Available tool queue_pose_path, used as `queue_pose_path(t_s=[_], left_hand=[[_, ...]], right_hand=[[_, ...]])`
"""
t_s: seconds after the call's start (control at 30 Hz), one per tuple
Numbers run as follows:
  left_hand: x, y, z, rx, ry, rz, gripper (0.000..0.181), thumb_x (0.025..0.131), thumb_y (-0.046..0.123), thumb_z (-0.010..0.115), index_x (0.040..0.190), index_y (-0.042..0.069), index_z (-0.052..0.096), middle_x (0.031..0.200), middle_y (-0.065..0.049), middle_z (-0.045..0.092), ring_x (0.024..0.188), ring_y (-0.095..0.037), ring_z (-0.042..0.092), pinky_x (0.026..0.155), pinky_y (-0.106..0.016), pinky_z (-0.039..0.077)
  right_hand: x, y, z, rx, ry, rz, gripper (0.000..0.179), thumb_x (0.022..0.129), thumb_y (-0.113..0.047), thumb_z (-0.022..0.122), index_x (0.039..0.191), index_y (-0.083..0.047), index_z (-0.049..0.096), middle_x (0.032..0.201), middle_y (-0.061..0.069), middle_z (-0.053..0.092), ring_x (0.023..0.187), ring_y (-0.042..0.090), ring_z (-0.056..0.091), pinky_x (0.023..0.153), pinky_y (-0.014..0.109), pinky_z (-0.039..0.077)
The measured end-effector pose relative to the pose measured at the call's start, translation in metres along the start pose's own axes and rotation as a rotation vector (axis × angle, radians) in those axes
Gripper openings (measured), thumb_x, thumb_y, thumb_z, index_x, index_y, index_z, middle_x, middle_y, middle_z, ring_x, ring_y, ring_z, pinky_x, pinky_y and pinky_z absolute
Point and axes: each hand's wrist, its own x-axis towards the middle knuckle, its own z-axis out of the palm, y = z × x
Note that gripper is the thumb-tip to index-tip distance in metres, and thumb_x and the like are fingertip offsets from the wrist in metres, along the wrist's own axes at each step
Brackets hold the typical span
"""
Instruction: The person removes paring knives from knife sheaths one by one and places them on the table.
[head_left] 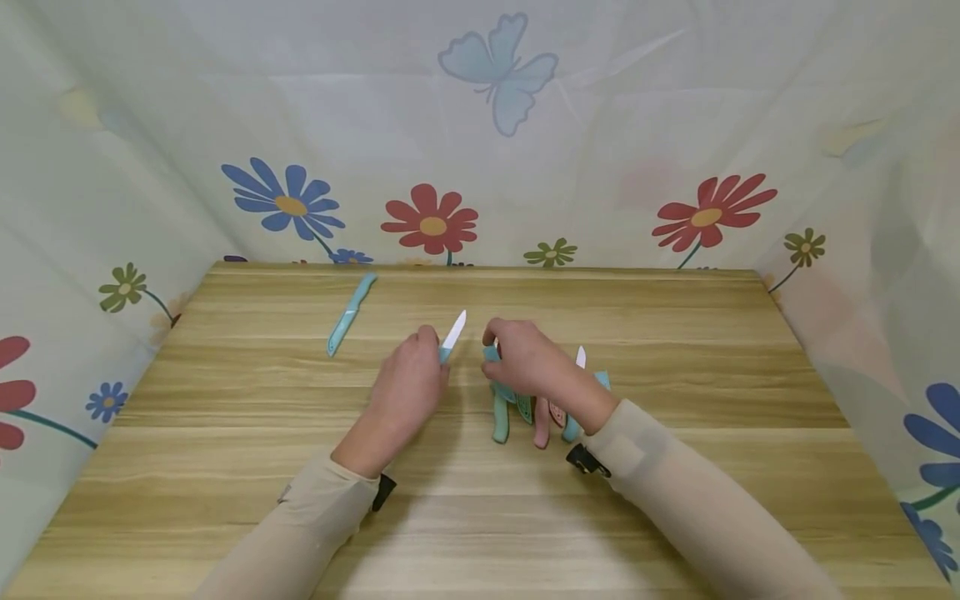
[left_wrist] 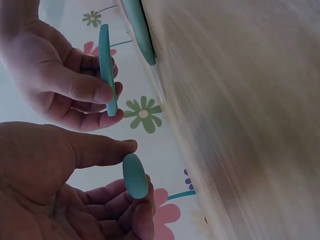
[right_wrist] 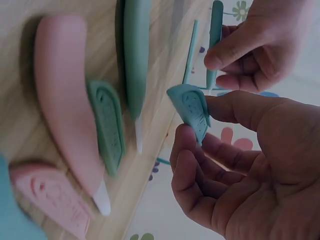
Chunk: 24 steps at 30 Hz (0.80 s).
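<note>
My left hand (head_left: 408, 379) grips the blue handle of a small knife (head_left: 453, 335), its white blade bare and pointing away from me. A light-blue blade sheath (right_wrist: 190, 111) is pinched between the thumb and fingers of my right hand (head_left: 527, 358), a short way right of that blade. Below the right hand lie a green-handled knife (head_left: 500, 415), a pink-handled knife (head_left: 542, 425) and a blue-handled knife (head_left: 572, 429). Among them are a green sheath (right_wrist: 107, 125), a pink sheath (right_wrist: 52, 197) and a blue sheath (head_left: 603, 380). The right hand and forearm partly cover this row.
A blue knife (head_left: 351, 315) in its sheath lies at the back left of the wooden table (head_left: 247, 400). Flower-printed cloth (head_left: 600, 125) stands behind the table's far edge and along both sides.
</note>
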Motion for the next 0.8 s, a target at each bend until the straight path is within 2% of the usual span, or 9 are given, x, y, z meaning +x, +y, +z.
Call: queue_pose_path(t_s=[0.23,0.3,0.53,0.67,0.8], left_hand=[[-0.005,-0.002,0.008,-0.016,-0.036,0.024,0.025,0.098,0.005,0.072,0.105,-0.004,0.049,0.083,-0.015,0.060,0.066,-0.026,0.062,0.057,-0.041,0.055],[-0.006,-0.002,0.011,-0.008,-0.049,0.033,0.024,0.098,0.003,0.070,0.105,-0.005,0.050,0.083,-0.016,0.060,0.065,-0.026,0.062,0.057,-0.041,0.055],[-0.011,-0.001,0.019,0.012,-0.078,0.055,0.012,0.100,-0.002,0.060,0.106,-0.006,0.050,0.081,-0.017,0.060,0.064,-0.026,0.062,0.056,-0.042,0.055],[-0.012,0.001,0.021,0.024,-0.062,0.061,0.011,0.097,-0.004,0.060,0.101,-0.004,0.049,0.079,-0.018,0.059,0.064,-0.031,0.064,0.055,-0.046,0.055],[-0.013,0.003,0.022,0.027,-0.082,0.036,0.013,0.096,-0.003,0.061,0.098,-0.002,0.048,0.079,-0.019,0.060,0.064,-0.034,0.065,0.055,-0.049,0.055]], right_hand=[[0.007,-0.010,0.014,0.036,-0.018,0.082,0.036,0.095,-0.017,0.073,0.125,0.001,0.064,0.112,0.012,0.068,0.089,0.021,0.064,0.078,0.034,0.056],[0.008,-0.012,0.018,0.036,-0.018,0.097,0.035,0.096,-0.017,0.074,0.124,0.002,0.064,0.114,0.013,0.068,0.090,0.022,0.064,0.079,0.035,0.056],[0.009,-0.020,0.028,0.029,-0.020,0.135,0.026,0.096,-0.013,0.075,0.113,0.001,0.064,0.101,0.013,0.067,0.080,0.021,0.065,0.068,0.033,0.056],[0.009,-0.023,0.033,0.002,-0.031,0.147,0.021,0.096,-0.015,0.077,0.106,-0.002,0.063,0.096,0.010,0.064,0.072,0.020,0.063,0.060,0.032,0.054],[0.008,-0.024,0.038,-0.024,-0.026,0.144,0.017,0.096,-0.013,0.076,0.096,-0.004,0.062,0.088,0.010,0.063,0.068,0.020,0.062,0.057,0.032,0.052]])
